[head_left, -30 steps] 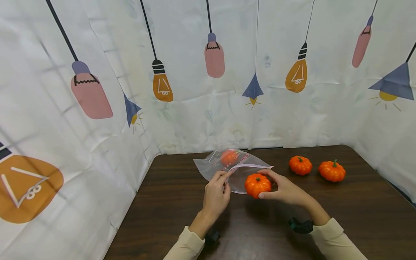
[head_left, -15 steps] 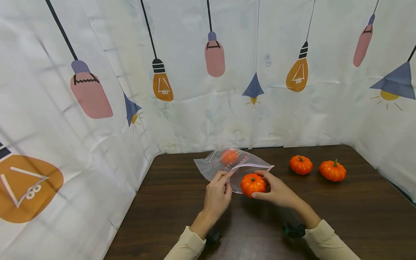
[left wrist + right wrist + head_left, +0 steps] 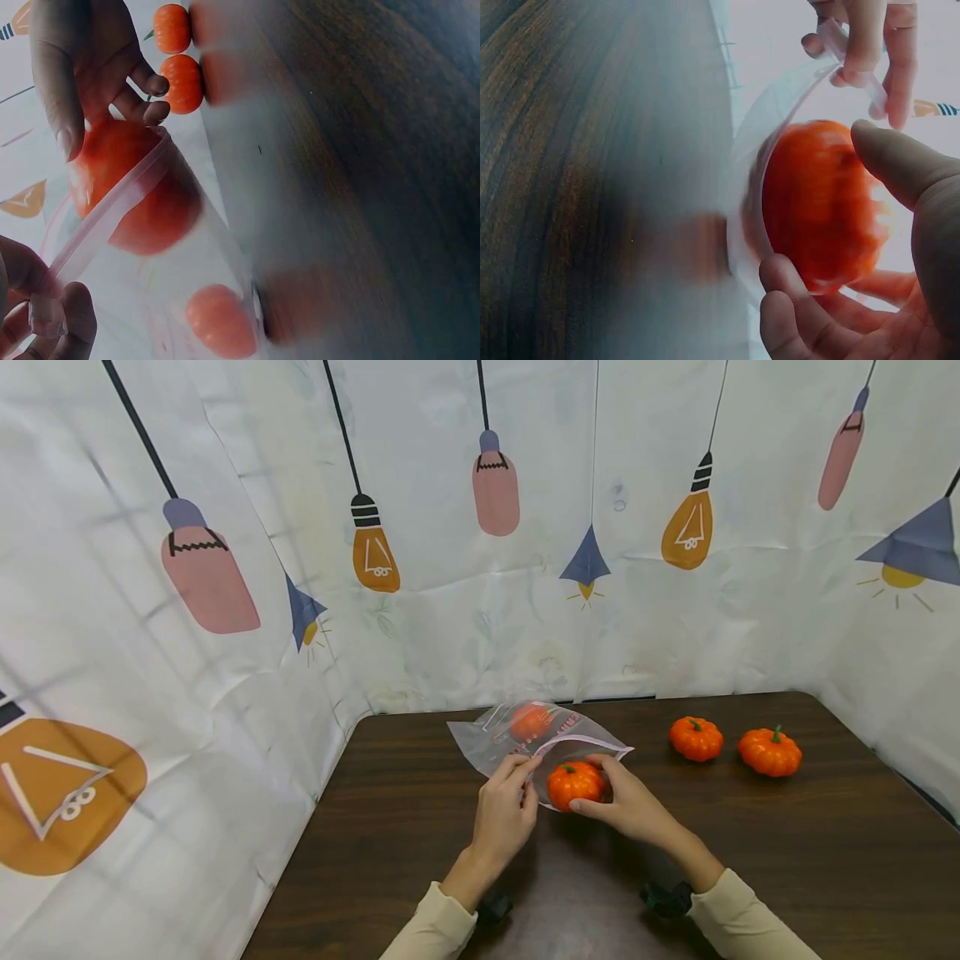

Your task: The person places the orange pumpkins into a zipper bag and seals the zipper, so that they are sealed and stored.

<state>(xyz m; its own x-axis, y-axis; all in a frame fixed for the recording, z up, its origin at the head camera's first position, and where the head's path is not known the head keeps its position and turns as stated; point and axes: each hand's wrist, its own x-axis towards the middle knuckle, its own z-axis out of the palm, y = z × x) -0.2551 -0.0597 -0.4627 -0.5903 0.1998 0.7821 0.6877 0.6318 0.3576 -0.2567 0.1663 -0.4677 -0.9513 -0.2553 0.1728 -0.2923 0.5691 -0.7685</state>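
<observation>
A clear zip bag with pink print lies on the table, one small orange pumpkin inside it. My left hand pinches the bag's rim near its opening. In my right hand is another pumpkin, gripped between thumb and fingers at the bag's mouth. The left wrist view shows this pumpkin partly behind the pink seal strip. In the right wrist view the bag's edge curves around the far side of the pumpkin.
Two more orange pumpkins, one and another, stand at the back right of the dark wooden table. A white curtain printed with lamps hangs behind and along the sides.
My right hand has moved left with the pumpkin, from beside the bag's opening into its mouth. My left hand stays nearly where it was, still pinching the rim.
</observation>
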